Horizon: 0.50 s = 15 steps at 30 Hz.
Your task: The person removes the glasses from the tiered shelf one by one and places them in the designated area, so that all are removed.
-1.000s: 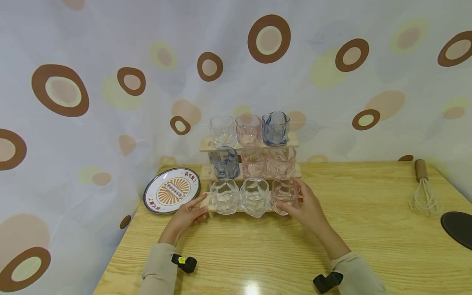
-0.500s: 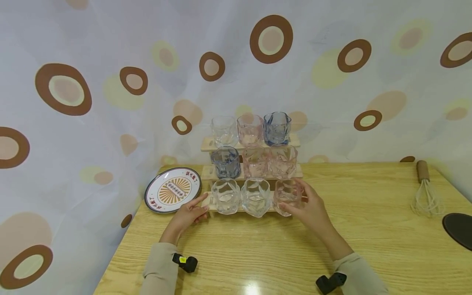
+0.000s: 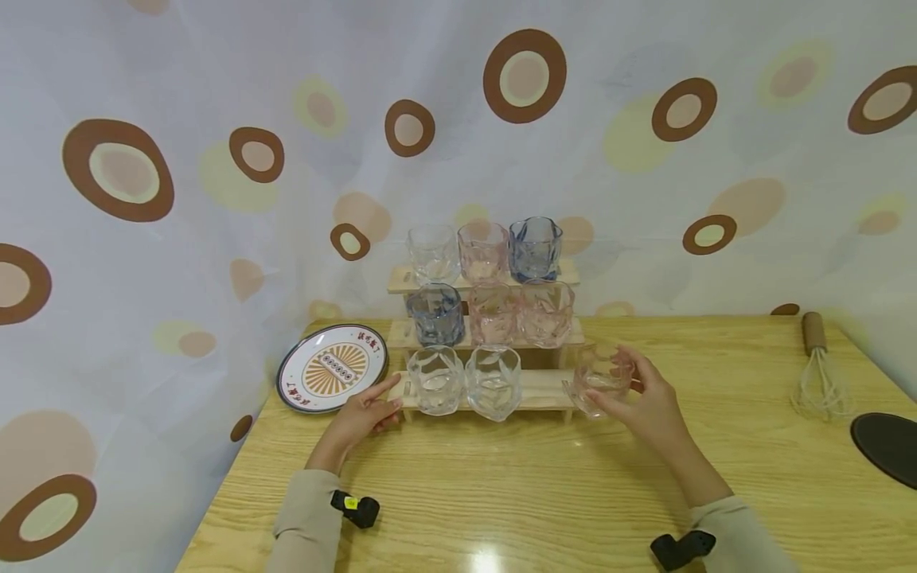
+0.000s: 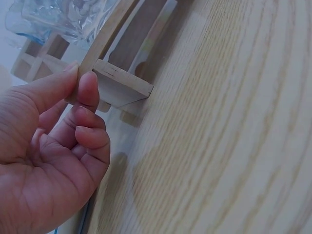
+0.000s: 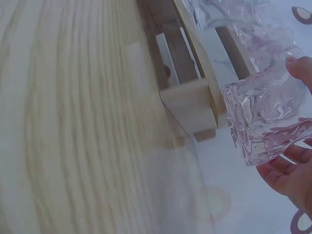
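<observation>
My right hand grips a pale pink faceted glass by its sides, just off the right end of a three-tier wooden rack's lowest shelf. In the right wrist view that glass is apart from the table, beside the shelf end. With thumb and index finger, my left hand pinches the shelf's left end. Two clear glasses stand on this shelf, left of a bare stretch. A blue glass and two pink ones occupy the middle tier. On top are clear, pink and blue glasses.
A white patterned plate with a dark rim lies left of the rack, close to my left hand. Far right on the wooden table lie a whisk and a black round object. A dotted cloth hangs behind.
My right hand has moved the pink glass rightward off the lowest shelf, baring the shelf's right part. My left hand stays on the rack's left end.
</observation>
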Available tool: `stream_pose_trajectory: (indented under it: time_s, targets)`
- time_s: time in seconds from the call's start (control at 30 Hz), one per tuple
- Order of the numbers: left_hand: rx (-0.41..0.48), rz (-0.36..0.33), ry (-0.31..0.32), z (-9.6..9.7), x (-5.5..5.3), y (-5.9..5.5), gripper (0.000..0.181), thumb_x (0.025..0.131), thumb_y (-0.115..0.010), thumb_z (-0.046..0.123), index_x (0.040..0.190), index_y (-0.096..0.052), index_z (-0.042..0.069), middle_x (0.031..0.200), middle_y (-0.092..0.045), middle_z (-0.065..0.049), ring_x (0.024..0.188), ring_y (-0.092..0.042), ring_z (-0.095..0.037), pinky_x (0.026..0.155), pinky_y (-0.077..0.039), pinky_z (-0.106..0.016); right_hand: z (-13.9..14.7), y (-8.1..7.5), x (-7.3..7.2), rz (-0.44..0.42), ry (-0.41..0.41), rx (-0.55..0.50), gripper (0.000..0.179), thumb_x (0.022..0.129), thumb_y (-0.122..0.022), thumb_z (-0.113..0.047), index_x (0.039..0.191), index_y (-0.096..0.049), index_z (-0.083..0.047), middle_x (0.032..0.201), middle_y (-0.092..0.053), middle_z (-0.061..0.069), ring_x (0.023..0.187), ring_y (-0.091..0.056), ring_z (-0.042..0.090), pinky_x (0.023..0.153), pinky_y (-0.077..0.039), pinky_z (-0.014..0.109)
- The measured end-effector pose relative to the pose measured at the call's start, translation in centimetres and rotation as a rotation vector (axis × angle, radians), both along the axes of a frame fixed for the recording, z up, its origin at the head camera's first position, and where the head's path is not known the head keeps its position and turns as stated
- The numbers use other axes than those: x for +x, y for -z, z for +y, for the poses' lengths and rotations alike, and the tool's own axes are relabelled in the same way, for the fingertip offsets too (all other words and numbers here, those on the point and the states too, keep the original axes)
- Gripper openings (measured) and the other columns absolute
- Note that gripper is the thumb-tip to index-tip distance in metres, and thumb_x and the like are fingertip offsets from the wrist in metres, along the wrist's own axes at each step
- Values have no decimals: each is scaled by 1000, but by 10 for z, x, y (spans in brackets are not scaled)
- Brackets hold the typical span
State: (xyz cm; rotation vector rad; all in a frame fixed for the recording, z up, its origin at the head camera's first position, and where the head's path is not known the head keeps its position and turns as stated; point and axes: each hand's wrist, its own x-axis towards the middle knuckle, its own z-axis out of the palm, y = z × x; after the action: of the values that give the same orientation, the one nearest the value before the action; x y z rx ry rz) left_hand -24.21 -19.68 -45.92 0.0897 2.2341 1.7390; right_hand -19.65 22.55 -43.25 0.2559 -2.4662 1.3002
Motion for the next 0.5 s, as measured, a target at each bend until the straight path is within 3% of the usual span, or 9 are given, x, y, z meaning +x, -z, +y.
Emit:
stream_pose_trajectory:
  time_s: [0.27,0.37,0.5]
  targets:
    - [14,-4,-4,0,0,0,57,94,-61,21,146,-39,19,69,-63,3,62,-47,-11,61,-38,-26,23,-4,-14,-70,52,-18,82,84,-73,-29,145,-28,2,134,-45,23,114,-48,41,90,-40,53]
    - [12,-3,-2,-1,0,0,57,93,-61,22,146,-40,18,69,-63,3,62,-47,-11,61,-38,-26,28,-4,-21,-109,72,-41,82,86,-71,-31,145,-26,2,135,-43,23,115,-46,42,90,-40,54]
    - [4,-5,-1,-1,1,-1,57,93,-62,24,146,-39,18,70,-63,2,62,-48,-11,61,-38,-26,34,-5,-33,-161,92,-58,81,87,-68,-36,146,-24,0,135,-41,20,117,-44,39,85,-46,43]
